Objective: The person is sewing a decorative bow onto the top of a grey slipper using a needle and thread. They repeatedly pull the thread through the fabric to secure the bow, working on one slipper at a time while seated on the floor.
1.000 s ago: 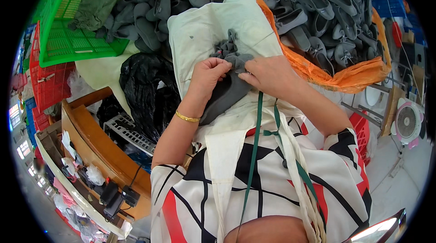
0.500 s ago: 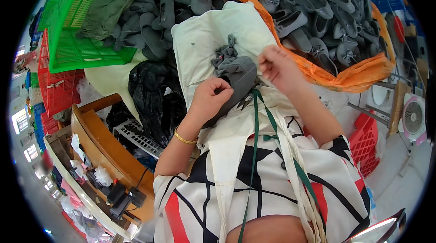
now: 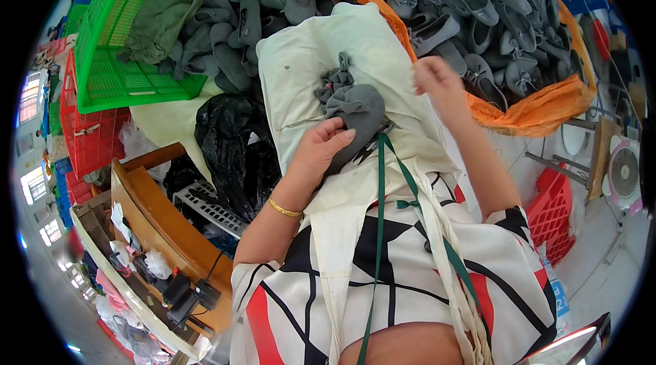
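A grey cloth shoe point(image 3: 367, 111) lies on the white cushion point(image 3: 290, 88) across my lap. My left hand point(image 3: 318, 146) grips its side, thumb on top and fingers pressed against the fabric. To the right of the shoe, my right hand point(image 3: 441, 85) is raised with its fingers pinched together. It is slightly blurred, and whatever it holds is too small to make out. A small heap of crumpled grey fabric pieces point(image 3: 335, 85) rests just beyond the shoe. Dark metal snips point(image 3: 362, 152) lie partly hidden beside the shoe, near the green apron strap point(image 3: 384, 180).
Grey shoes with bows point(image 3: 478, 0) fill an orange sack point(image 3: 540, 109) at the far right. More grey shoes point(image 3: 239, 17) are piled beyond the cushion, next to a green crate point(image 3: 102, 85). A black plastic bag point(image 3: 229, 150) and wooden desk point(image 3: 160, 208) stand left; a fan point(image 3: 623, 170) right.
My right hand has moved up and to the right, away from the shoe. My left hand's fingers have shifted from a pinch above the shoe to a flatter grip on its side.
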